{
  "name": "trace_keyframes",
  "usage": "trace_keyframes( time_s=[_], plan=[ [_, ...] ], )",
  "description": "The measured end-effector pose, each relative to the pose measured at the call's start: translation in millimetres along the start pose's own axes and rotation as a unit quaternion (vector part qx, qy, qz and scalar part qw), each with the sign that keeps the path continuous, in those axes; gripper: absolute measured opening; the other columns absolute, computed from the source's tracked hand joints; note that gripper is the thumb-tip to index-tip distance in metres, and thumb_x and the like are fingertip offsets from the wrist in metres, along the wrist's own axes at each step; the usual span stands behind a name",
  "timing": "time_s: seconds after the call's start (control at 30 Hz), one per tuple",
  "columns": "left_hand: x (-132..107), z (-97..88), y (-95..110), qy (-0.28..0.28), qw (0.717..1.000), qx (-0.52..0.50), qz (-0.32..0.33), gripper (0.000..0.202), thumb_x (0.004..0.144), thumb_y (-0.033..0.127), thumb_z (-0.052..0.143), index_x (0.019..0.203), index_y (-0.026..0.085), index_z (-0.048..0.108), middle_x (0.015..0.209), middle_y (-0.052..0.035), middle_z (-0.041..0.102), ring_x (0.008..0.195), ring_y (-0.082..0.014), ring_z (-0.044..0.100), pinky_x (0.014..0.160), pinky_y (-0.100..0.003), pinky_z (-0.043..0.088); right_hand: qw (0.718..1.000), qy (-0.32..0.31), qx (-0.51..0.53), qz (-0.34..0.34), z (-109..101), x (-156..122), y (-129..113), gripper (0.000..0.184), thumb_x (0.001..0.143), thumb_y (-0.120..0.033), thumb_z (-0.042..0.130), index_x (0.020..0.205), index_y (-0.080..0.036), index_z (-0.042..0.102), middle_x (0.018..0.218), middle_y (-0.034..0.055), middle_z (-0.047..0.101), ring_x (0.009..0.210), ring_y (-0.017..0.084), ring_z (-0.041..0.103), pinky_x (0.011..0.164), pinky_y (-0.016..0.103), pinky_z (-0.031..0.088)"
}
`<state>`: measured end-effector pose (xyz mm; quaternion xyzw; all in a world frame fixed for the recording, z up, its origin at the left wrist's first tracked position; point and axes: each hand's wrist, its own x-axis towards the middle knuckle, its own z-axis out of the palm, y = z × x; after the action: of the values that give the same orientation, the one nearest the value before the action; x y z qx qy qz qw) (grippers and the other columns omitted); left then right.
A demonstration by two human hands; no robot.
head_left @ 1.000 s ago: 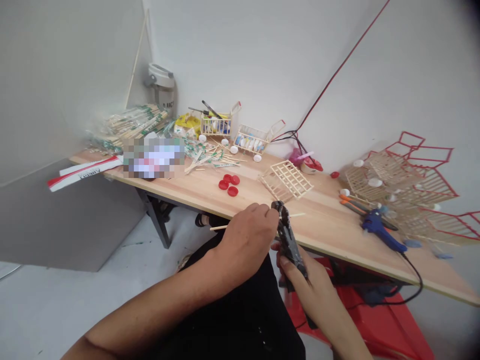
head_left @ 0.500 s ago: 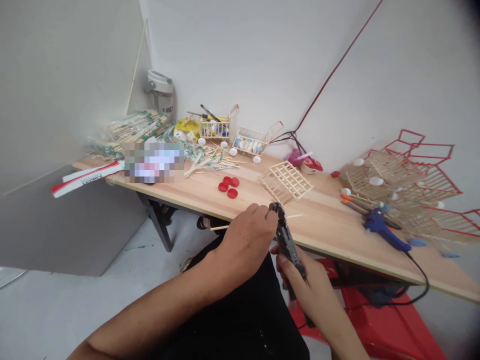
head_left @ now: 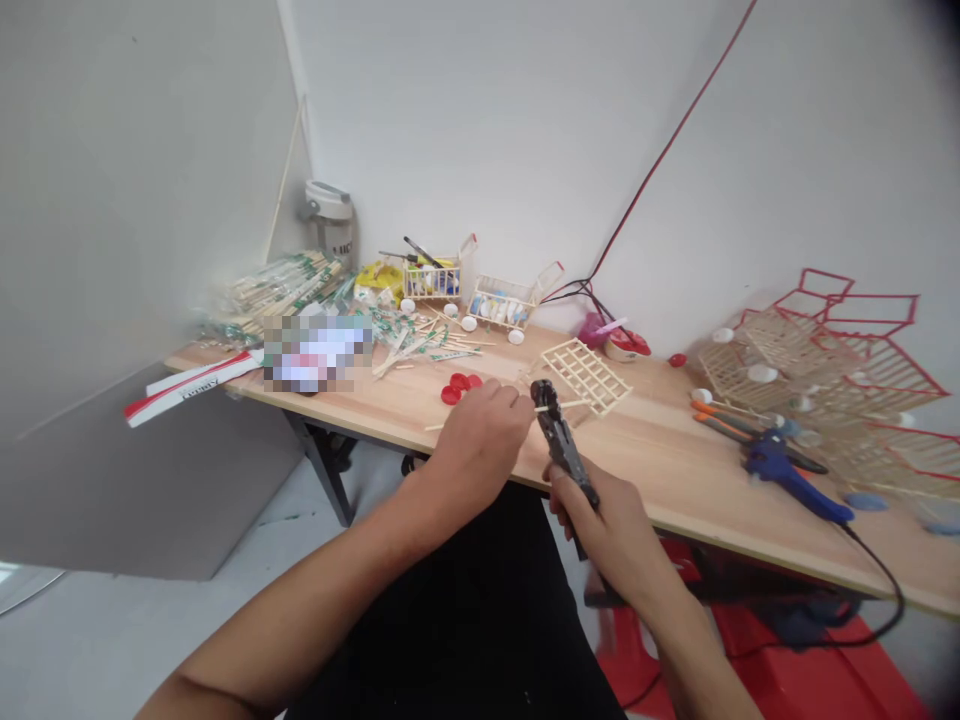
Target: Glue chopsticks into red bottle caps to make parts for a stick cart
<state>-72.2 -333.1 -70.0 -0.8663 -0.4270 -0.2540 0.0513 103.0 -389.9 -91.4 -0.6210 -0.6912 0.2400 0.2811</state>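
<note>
The left hand (head_left: pixel 480 435) pinched a thin wooden stick (head_left: pixel 576 404) between fingertips and thumb, level above the near edge of the wooden table (head_left: pixel 675 470). The right hand (head_left: pixel 607 520) was clenched around the handles of dark cutting pliers (head_left: pixel 559 445), whose head met the stick just beside the left fingertips. The stick looked whole on both sides of the tool, so the cut seemed not yet made.

Just beyond lay a flat lattice panel (head_left: pixel 585 375) of glued sticks, with red bottle caps (head_left: pixel 459 382) near it. Against the wall stood two small stick carts: the left cart (head_left: pixel 431 280) held yellow and blue items with dark tools poking out, and the right cart (head_left: pixel 506 295) held what looked like white and blue caps. A blue glue gun (head_left: pixel 787 470) lay farther right.
</note>
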Motion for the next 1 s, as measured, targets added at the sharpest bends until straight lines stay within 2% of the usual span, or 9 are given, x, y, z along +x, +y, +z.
trace_keyframes(
  time_s=[0.1,0.27,0.37,0.47,0.53,0.8,1.0],
  plan=[
    [7.2,-9.0,-21.8,0.048,0.997,0.054,-0.015,0.020,0.095,0.021,0.045,0.085,0.015,0.062,0.080,-0.0068,0.063,0.083,-0.0240,0.055,0.072,-0.036,0.039,1.000,0.024,0.000,-0.003,-4.3,25.3,-5.6,0.036,0.091,-0.051,0.043,0.076,-0.020,0.055,0.061,0.0002,0.061,0.058,0.016,0.058,0.061,0.028,0.043],
    [12.3,-16.2,-60.9,0.091,0.992,0.078,-0.033,0.022,0.095,0.024,0.047,0.089,0.017,0.066,0.076,-0.0055,0.065,0.081,-0.0228,0.054,0.068,-0.034,0.033,0.998,0.029,0.000,-0.049,3.0,68.2,-20.0,0.034,0.091,-0.049,0.042,0.076,-0.020,0.054,0.064,0.0005,0.063,0.062,0.017,0.060,0.062,0.028,0.045],
    [19.8,-8.6,-86.2,0.112,0.988,0.093,-0.049,0.018,0.093,0.025,0.052,0.087,0.019,0.067,0.072,-0.0042,0.065,0.081,-0.0229,0.054,0.067,-0.034,0.030,1.000,-0.001,0.009,-0.021,10.4,92.4,-29.3,0.034,0.091,-0.049,0.042,0.079,-0.020,0.056,0.059,-0.0002,0.061,0.055,0.016,0.059,0.056,0.027,0.045],
    [28.9,4.3,-109.1,0.110,0.988,0.094,-0.053,0.015,0.093,0.025,0.053,0.088,0.021,0.067,0.074,-0.0029,0.065,0.081,-0.0227,0.055,0.068,-0.035,0.029,0.999,-0.025,0.025,0.042,17.6,114.7,-34.1,0.035,0.088,-0.050,0.043,0.082,-0.020,0.059,0.054,-0.0010,0.060,0.048,0.016,0.058,0.047,0.026,0.043],
    [32.8,13.0,-120.4,0.108,0.988,0.092,-0.060,0.015,0.093,0.025,0.053,0.088,0.020,0.066,0.074,-0.0027,0.065,0.081,-0.0227,0.055,0.069,-0.035,0.029,0.997,-0.029,0.033,0.057,23.1,127.0,-32.9,0.037,0.087,-0.051,0.043,0.080,-0.019,0.060,0.053,-0.0003,0.059,0.047,0.017,0.058,0.046,0.025,0.042],
    [31.0,32.3,-138.7,0.126,0.984,0.108,-0.060,0.015,0.093,0.024,0.051,0.089,0.019,0.065,0.076,-0.0037,0.065,0.084,-0.0230,0.054,0.071,-0.036,0.030,1.000,-0.011,-0.017,0.012,48.4,149.8,-17.9,0.052,0.087,-0.063,0.037,0.069,-0.019,0.058,0.057,0.0049,0.063,0.055,0.019,0.058,0.051,0.027,0.039],
    [31.3,40.4,-141.5,0.102,0.987,0.107,-0.068,0.013,0.092,0.018,0.052,0.084,0.019,0.062,0.075,-0.0032,0.062,0.082,-0.0224,0.054,0.069,-0.035,0.029,0.999,-0.028,-0.015,0.015,57.6,155.7,-9.7,0.056,0.087,-0.067,0.033,0.066,-0.020,0.055,0.050,0.0037,0.059,0.051,0.018,0.056,0.051,0.026,0.037]
  ],
)
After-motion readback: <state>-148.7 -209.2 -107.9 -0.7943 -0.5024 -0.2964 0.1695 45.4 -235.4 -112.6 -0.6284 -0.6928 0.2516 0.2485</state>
